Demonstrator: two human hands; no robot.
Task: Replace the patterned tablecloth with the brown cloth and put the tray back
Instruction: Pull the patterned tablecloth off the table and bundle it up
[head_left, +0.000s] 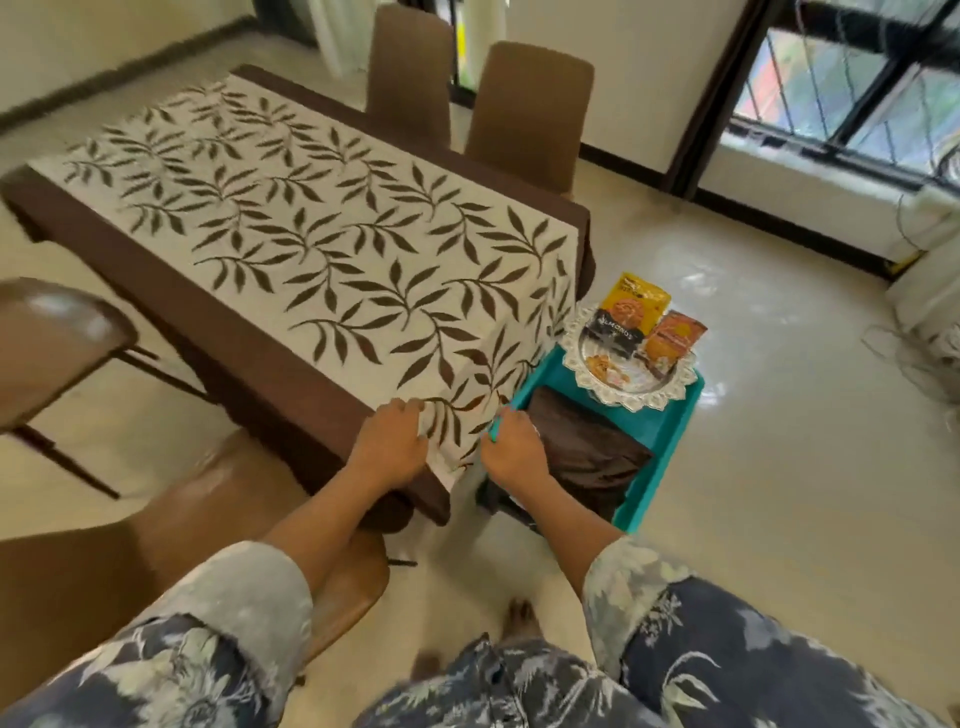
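Observation:
A cream tablecloth with a brown leaf pattern (322, 228) lies over a dark brown undercloth on the dining table. My left hand (388, 448) grips the patterned cloth at its near corner. My right hand (511, 451) grips the same cloth's hanging edge beside the table's end. A folded brown cloth (587, 452) lies on a teal stool (660, 426) just right of the table. On the far part of that stool rests a silver tray (587, 382) with a scalloped rim, holding snack packets (636, 317).
Two brown chairs (530, 109) stand at the table's far side, and others (57, 338) at the left and near me. A window with dark frames (852, 93) is at the right. Cables (909, 353) trail on the pale floor at far right.

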